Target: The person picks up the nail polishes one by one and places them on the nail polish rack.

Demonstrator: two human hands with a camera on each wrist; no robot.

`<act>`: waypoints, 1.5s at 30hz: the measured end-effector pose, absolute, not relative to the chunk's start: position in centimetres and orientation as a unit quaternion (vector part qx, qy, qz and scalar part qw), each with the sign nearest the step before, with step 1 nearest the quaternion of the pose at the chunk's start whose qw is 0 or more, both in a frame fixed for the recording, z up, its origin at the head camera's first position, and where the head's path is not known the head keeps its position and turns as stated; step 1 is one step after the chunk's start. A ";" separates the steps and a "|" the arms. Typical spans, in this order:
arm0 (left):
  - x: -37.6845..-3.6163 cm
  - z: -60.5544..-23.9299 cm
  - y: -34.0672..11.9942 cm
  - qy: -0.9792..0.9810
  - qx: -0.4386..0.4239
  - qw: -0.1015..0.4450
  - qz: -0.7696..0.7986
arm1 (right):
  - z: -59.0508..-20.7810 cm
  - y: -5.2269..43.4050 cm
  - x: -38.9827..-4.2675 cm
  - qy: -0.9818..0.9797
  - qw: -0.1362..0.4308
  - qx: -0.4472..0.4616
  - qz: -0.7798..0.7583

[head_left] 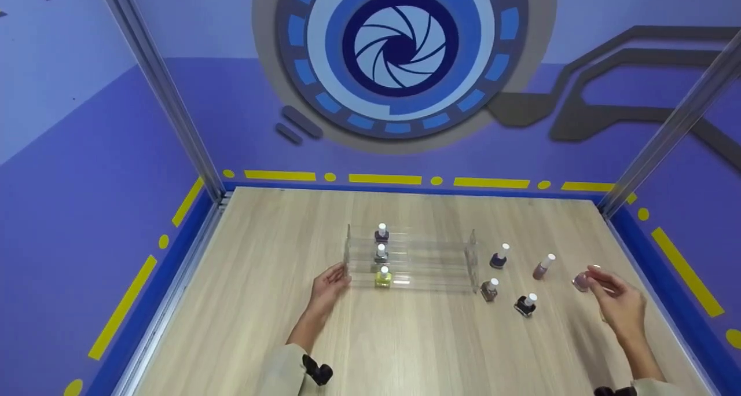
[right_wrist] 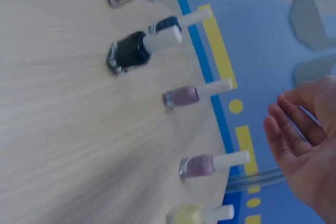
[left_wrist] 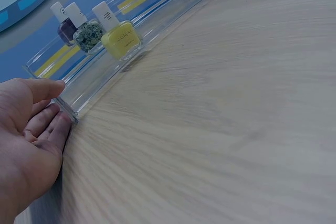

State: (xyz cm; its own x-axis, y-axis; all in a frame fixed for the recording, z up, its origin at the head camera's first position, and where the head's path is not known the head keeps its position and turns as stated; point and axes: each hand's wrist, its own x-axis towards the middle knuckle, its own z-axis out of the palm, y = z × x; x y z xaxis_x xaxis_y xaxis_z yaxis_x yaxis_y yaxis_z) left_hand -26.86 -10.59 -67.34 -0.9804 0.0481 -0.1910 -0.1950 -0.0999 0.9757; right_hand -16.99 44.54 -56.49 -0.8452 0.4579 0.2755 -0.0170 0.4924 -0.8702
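Note:
A clear acrylic rack [head_left: 428, 280] stands on the table in the head view. Three nail polish bottles sit at its left end: a yellow one [left_wrist: 122, 39] in front, a speckled green one [left_wrist: 88, 36] behind, and a dark one [left_wrist: 66, 31] at the back. My left hand [left_wrist: 31, 135] holds the rack's left side panel, thumb over its edge and fingers against the outside. My right hand [head_left: 622, 303], fingers gently bent, hovers by a mauve nail polish bottle [right_wrist: 199, 166] and partly covers it in the head view. Nothing is between its fingers in the right wrist view.
Right of the rack stand more bottles: navy [head_left: 498, 260], brown glittery [head_left: 489, 292], black [head_left: 525, 307] and another mauve one [head_left: 541, 270]. A pale yellow bottle [right_wrist: 186, 215] stands past the mauve ones. Blue-purple walls [head_left: 231, 112] enclose the wooden table [head_left: 260, 239].

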 end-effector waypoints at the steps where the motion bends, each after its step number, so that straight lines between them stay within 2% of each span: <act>1: -26.9 -67.4 -10.6 0.667 -0.057 0.081 0.739 | -56.7 44.9 -17.0 -0.823 0.246 -0.151 0.490; 14: -27.1 -67.5 -10.6 0.666 -0.054 0.078 0.740 | -60.2 48.4 -15.6 -0.789 0.281 -0.300 0.456; 19: -27.0 -67.5 -10.5 0.663 -0.049 0.069 0.744 | -61.6 49.2 -15.1 -0.797 0.237 -0.333 0.444; 23: -26.9 -67.5 -10.5 0.660 -0.052 0.075 0.746 | -62.2 49.3 -14.8 -0.802 0.209 -0.337 0.447; 29: -26.9 -67.4 -10.6 0.655 -0.053 0.087 0.749 | -62.4 49.5 -14.9 -0.802 0.212 -0.328 0.451; 36: -26.7 -67.2 -10.5 0.658 -0.061 0.091 0.745 | -62.4 50.0 -15.4 -0.787 0.166 -0.364 0.470; 45: -27.1 -67.6 -10.6 0.671 -0.060 0.088 0.734 | -62.9 50.1 -15.2 -0.777 0.191 -0.354 0.484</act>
State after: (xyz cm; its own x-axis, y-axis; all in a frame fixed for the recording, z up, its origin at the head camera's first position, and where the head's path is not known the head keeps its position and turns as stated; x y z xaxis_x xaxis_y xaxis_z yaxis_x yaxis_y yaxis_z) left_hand -27.10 -10.59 -67.56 -0.9773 0.0486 -0.2061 -0.2097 -0.0844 0.9741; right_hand -15.19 50.13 -62.92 -0.6766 0.7349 -0.0455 0.3658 0.2819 -0.8870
